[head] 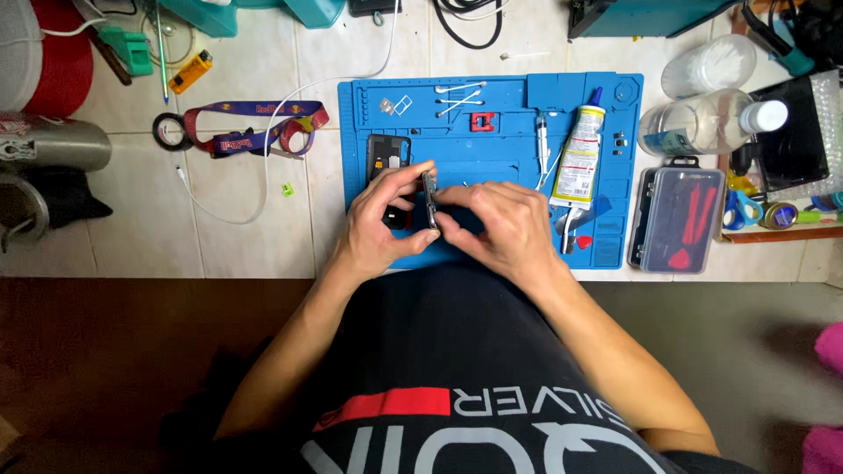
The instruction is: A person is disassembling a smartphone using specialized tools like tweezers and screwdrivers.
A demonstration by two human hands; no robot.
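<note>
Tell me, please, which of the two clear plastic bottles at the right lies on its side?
The bottle with the white cap, nearer the blue mat, lies sideways; the capless container behind it points elsewhere.

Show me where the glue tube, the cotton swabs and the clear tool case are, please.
glue tube (579,162): head view, middle of its label.
cotton swabs (460,99): head view, stick of the middle swab.
clear tool case (680,219): head view, centre of the lid.

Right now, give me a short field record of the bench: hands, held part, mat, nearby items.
left hand: grips the thin phone part from the left
right hand: pinches the same part
phone part: held on edge over the mat
blue repair mat: on the tiled floor
glue tube: lying on the mat, right of the hands
cotton swabs: on the mat's top
tool case: right of the mat
</note>
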